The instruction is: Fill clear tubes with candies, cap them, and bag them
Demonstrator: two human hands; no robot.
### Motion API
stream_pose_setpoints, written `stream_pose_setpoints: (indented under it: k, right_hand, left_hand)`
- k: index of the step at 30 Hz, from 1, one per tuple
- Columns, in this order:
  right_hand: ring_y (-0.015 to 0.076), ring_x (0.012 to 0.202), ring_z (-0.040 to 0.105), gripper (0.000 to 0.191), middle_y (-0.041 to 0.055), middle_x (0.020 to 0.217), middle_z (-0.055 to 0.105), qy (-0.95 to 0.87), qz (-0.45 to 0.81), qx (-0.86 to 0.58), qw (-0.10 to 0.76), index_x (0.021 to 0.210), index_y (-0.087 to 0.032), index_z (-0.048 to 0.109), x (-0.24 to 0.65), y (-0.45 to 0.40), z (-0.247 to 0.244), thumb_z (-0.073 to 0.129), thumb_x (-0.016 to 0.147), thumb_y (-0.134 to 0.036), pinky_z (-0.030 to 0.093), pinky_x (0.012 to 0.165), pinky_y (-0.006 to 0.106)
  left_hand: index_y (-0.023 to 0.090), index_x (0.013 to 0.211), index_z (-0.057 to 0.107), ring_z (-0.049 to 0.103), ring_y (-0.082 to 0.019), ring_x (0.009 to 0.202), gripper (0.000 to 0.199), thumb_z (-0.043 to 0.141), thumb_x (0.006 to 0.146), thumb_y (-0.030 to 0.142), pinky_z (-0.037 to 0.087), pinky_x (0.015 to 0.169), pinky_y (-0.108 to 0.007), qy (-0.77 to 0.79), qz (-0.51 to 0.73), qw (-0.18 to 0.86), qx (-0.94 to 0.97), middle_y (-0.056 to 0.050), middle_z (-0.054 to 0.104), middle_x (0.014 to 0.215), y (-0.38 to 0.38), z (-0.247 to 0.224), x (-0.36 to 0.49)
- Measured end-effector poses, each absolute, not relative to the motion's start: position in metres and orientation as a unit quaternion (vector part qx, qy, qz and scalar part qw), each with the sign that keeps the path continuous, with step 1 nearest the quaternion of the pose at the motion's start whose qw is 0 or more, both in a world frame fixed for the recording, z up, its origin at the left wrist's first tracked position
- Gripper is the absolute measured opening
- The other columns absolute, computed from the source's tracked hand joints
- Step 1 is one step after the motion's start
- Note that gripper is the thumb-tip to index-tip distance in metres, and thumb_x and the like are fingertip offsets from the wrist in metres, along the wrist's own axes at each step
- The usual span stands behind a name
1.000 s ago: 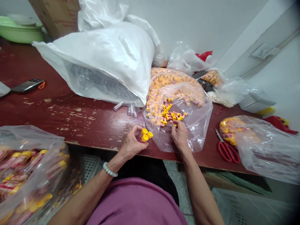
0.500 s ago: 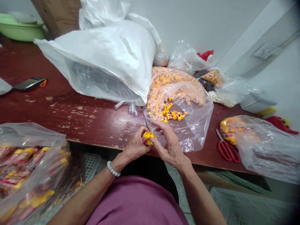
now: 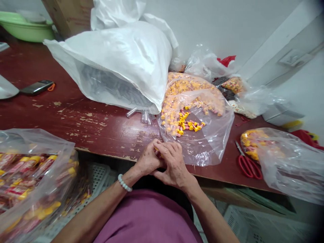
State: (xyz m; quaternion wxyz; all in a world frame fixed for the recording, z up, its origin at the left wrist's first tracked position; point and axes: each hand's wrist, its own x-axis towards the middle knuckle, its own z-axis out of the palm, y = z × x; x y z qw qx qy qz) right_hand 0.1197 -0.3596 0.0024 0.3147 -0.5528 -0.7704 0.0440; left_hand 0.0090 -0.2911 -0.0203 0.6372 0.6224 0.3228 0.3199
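Note:
At the table's front edge, my left hand [image 3: 150, 158] is closed around a few small yellow-capped tubes with red printed wrapping [image 3: 158, 153]. My right hand [image 3: 173, 162] lies over them, its fingers bent and pressed against the left hand, so the yellow ends are mostly covered. Just beyond my hands lies an open clear plastic bag [image 3: 202, 152] with many loose yellow-capped pieces [image 3: 188, 124] in and around its mouth. Left of it, a few clear plastic tubes [image 3: 146, 117] stick out by the opening of a large white sack [image 3: 126, 57].
Red-handled scissors [image 3: 249, 166] lie at the right, beside another clear bag of yellow-capped pieces [image 3: 250, 143]. At lower left, a bag [image 3: 50, 141] holds filled yellow-capped tubes [image 3: 30, 163]. A dark phone-like device [image 3: 37, 87] and a green basin [image 3: 27, 30] are farther left.
My right hand has come down and left from beside the tubes onto them, covering the yellow caps. My left hand keeps its hold. The view has shifted slightly.

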Motion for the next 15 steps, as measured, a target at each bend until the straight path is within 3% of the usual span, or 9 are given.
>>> stream_pose_setpoints:
  k: [5,9,12,15]
  right_hand:
    - [0.0285,0.128,0.037,0.099,0.0135,0.139,0.039,-0.721,0.058,-0.567,0.394,0.142,-0.021,0.02,0.128,-0.357,0.004,0.075,0.064,-0.047,0.034,0.104,0.046]
    - [0.0319,0.132,0.033,0.107,0.0164,0.143,0.034,-0.739,0.019,-0.582,0.34,0.144,-0.018,0.016,0.129,-0.356,-0.005,0.078,0.06,-0.043,0.032,0.106,0.05]
    - [0.0306,0.127,0.039,0.095,0.0168,0.14,0.039,-0.758,0.007,-0.577,0.304,0.142,-0.017,0.024,0.123,-0.353,-0.014,0.075,0.064,-0.036,0.037,0.103,0.048]
    - [0.0261,0.12,0.048,0.076,0.0156,0.13,0.05,-0.76,-0.012,-0.563,0.324,0.136,-0.015,0.034,0.118,-0.352,-0.016,0.068,0.069,-0.029,0.043,0.099,0.041]
  left_hand:
    - [0.017,0.085,0.048,0.052,-0.009,0.061,0.045,0.067,0.048,0.002,0.042,0.056,-0.021,0.36,0.297,0.697,0.544,0.006,0.056,0.069,-0.287,0.001,0.006]
    - [0.017,0.082,0.048,0.051,-0.01,0.06,0.042,0.068,0.048,0.002,0.043,0.056,-0.023,0.347,0.289,0.738,0.502,0.005,0.056,0.068,-0.287,0.0,0.002]
    - [0.018,0.083,0.053,0.051,-0.012,0.062,0.044,0.065,0.047,-0.002,0.043,0.054,-0.024,0.321,0.303,0.755,0.485,0.003,0.057,0.072,-0.287,-0.01,0.001]
    - [0.018,0.082,0.056,0.052,-0.012,0.064,0.046,0.061,0.044,-0.006,0.043,0.054,-0.023,0.305,0.315,0.782,0.444,0.002,0.058,0.074,-0.288,-0.017,0.002]
